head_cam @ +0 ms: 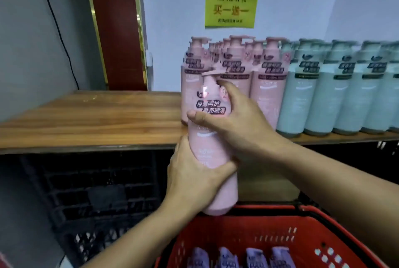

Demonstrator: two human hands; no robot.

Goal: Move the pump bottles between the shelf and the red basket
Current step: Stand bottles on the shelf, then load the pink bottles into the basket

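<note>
1. Wooden shelf (97, 116): runs the full width of the view. Its left half is bare wood; stock stands on its right half.
2. Black crates (97, 192): stacked beneath the shelf's front edge, on the left.
3. Red basket (280, 210): sits below and in front of the shelf, at the lower right. The tops of four purple bottles (233, 257) line its near side.
4. Mint bottles (336, 95): upright rows toward the shelf's right end, reaching its front edge.
5. Pink bottles (267, 86): upright cluster at mid-shelf, touching the mint rows on their left side, pump heads up.
6. Held pink pump bottle (218, 192): near upright, in the air in front of the shelf's front edge, before the pink cluster. Its base hangs above the basket's far rim; its pump head overlaps the cluster behind. Whether it touches the shelf cannot be told.
7. Right hand (235, 123): grips the bottle's upper body, thumb across the label, fingers (225, 84) curled round the shoulder below the pump.
8. Left hand (192, 179): grips the lower body from the left, thumb wrapped across the front; its fingers go round behind the bottle, out of sight.
9. Yellow-green notice (232, 4): fixed to the wall above the pink cluster.
</note>
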